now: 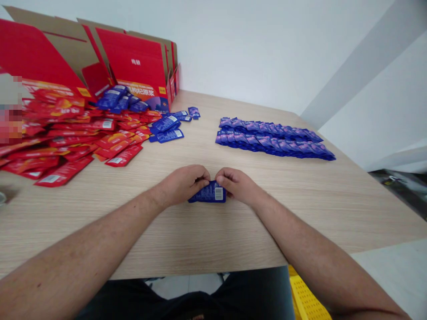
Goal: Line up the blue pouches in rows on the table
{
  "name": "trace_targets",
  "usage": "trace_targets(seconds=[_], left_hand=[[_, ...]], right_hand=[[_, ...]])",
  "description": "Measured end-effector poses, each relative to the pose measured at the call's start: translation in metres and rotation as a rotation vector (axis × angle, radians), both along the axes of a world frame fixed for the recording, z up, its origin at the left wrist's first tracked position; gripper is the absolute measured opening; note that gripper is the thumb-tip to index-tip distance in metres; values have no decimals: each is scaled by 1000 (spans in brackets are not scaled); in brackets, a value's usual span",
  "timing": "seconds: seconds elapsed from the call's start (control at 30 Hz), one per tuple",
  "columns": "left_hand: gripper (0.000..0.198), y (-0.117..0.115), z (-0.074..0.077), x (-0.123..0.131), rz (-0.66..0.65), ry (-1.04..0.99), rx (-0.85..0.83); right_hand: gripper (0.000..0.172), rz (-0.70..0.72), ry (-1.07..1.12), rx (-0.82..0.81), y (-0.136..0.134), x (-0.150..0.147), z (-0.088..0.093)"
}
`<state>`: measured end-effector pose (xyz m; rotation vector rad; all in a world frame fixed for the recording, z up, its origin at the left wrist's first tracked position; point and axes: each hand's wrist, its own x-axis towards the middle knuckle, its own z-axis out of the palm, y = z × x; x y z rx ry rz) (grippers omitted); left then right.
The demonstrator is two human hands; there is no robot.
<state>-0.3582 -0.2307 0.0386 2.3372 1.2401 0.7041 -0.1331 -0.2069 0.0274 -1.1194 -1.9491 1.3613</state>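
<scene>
Both hands pinch a small blue sachet [208, 194] just above the table [200, 240], its printed back with a white barcode label facing me. My left hand [188, 183] grips its upper edge near the middle. At the upper right corner, my right hand [235, 183] has thumb and finger closed on it. Fingers cover part of the sachet's top edge. Beyond my right hand, two long rows of overlapping blue-purple sachets [273, 144] lie across the table. Several loose blue sachets [168, 128] rest to the left, beside a large heap of red sachets [76, 138].
Open red cardboard boxes [136, 62] with brown inner flaps stand at the back left against the white wall [240, 53]. More blue sachets [115, 98] sit on top of the red heap. Below the table's front edge, at right, is a yellow perforated crate [308, 298].
</scene>
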Motion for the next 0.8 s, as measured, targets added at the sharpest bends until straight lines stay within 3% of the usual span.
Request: trace_targets(seconds=[0.13,0.2,0.27,0.37,0.5,0.8], left_hand=[[12,-10,6,-2,47,-112,443],[12,-17,11,-2,20,-98,622],[13,-23,14,-1,-51,-41,690],[18,-27,16,0,-136,35,687],[18,-24,16,-1,-158,56,701],[13,-10,10,-5,-19,62,614]], right_hand=[[34,-149,258,-426,-2,-3,1],[34,-83,273,-624,-6,-3,5],[35,45,289,-726,-9,-1,9],[41,124,354,-708,-10,4,11],[49,50,391,-646,-4,8,9],[45,-147,405,-441,5,15,12]])
